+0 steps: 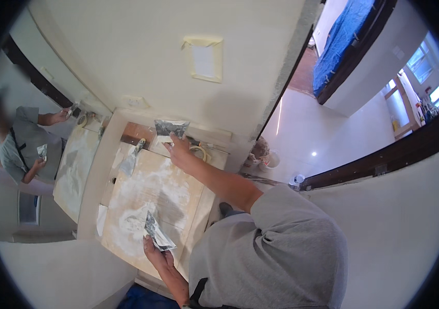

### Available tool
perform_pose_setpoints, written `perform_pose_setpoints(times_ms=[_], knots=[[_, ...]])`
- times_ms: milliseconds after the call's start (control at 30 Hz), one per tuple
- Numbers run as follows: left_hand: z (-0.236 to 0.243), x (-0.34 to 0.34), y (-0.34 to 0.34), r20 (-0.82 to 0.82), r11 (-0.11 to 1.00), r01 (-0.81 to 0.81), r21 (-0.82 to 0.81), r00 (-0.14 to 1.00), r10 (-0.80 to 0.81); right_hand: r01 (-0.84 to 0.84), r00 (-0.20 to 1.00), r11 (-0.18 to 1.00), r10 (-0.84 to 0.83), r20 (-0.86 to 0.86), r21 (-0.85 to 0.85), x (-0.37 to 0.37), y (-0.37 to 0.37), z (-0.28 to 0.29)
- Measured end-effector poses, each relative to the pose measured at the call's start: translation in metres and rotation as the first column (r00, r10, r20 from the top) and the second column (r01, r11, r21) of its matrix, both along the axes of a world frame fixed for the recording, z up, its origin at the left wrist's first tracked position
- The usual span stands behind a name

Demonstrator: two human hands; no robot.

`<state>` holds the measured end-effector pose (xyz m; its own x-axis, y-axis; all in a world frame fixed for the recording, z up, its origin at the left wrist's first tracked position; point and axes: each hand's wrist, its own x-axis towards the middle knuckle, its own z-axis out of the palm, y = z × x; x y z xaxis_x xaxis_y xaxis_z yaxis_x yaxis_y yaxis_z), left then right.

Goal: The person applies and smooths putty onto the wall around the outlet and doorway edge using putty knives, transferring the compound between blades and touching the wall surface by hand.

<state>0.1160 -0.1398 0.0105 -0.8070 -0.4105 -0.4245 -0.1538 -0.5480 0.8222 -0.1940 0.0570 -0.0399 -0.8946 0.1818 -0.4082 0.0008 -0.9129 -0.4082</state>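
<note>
My right hand (180,153) is closed on a broad putty knife (166,126), its grey-smeared metal blade held over the far edge of a wooden board (180,225). Low over the board's near part, my left hand (156,252) grips another flat putty blade (156,230), streaked grey and white. White powder or dried plaster covers much of the board. A third putty knife (129,160) lies at the board's far left, touched by neither hand. My fingers partly hide how both blades are held.
A mirror (34,170) on the left reflects me and the board. Yellow tape frames a white rectangle (204,60) on the wall ahead. A tape roll (199,152) lies behind the board. Buckets (270,160) stand on the floor by the doorway at right; a blue sheet (340,46) hangs beyond.
</note>
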Motion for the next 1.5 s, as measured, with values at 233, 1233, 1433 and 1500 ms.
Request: perform_pose_setpoints(times_ms=[233, 1233, 1433, 1500], knots=[[0.004, -0.007, 0.025, -0.048, 1.000, 0.008, -0.017, 0.999, -0.009, 0.193, 0.945, 0.981, -0.179, 0.272, -0.026, -0.050, -0.016, -0.010], [0.029, -0.013, 0.053, -0.075, 0.998, -0.052, -0.021, 0.996, 0.051, -0.144, 0.976, 0.952, 0.092, -0.197, -0.271, -0.009, 0.071, 0.138], [0.025, -0.013, 0.046, -0.081, 0.998, -0.008, -0.063, 0.997, 0.003, -0.244, 0.969, 0.963, 0.237, -0.071, -0.112, 0.022, 0.024, 0.039], [0.031, -0.018, 0.049, -0.087, 0.999, 0.003, -0.039, 0.996, -0.006, -0.095, 0.988, 0.994, 0.100, 0.121, -0.048, 0.016, 0.025, 0.013]])
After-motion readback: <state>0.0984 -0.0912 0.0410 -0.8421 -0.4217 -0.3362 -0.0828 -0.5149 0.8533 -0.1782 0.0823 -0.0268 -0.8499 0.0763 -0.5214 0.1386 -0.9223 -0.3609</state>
